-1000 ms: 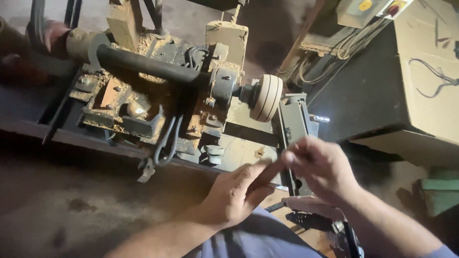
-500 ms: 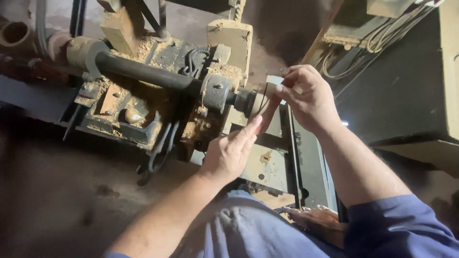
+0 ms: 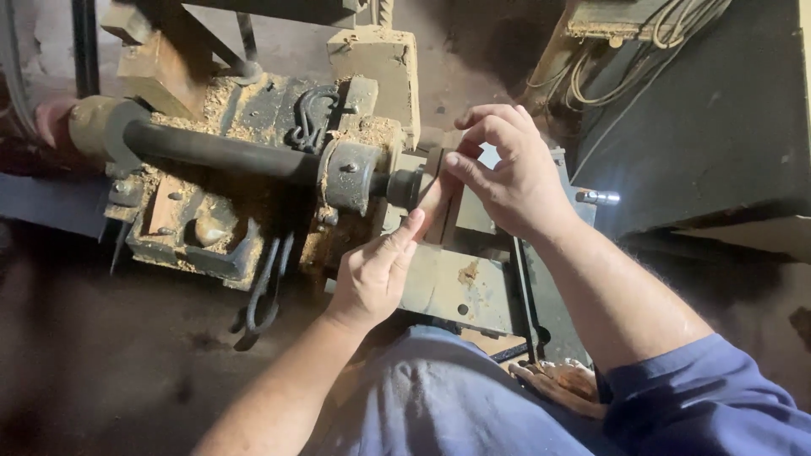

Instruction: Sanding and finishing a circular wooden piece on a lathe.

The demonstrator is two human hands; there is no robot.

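Observation:
An old machine caked in sawdust fills the view, with a dark shaft (image 3: 220, 152) running into a grey metal hub (image 3: 351, 173). A round pale wooden disc (image 3: 437, 192) sits on the spindle end just right of the hub, mostly hidden by my hands. My right hand (image 3: 507, 173) is cupped over the disc from the right, fingertips on its rim. My left hand (image 3: 376, 274) reaches up from below, its thumb and fingers pressed against the disc's lower edge. What lies behind the disc is hidden.
A flat metal plate (image 3: 460, 291) lies under my hands, with a shiny bolt (image 3: 596, 197) sticking out at its right. Dark metal hooks (image 3: 266, 295) hang off the machine's front. A dark cabinet (image 3: 710, 127) and pale cables (image 3: 642, 34) stand at the right.
Both hands went from in front of the machine up to the disc on the spindle end. My right hand now covers the disc, and the view has drawn closer.

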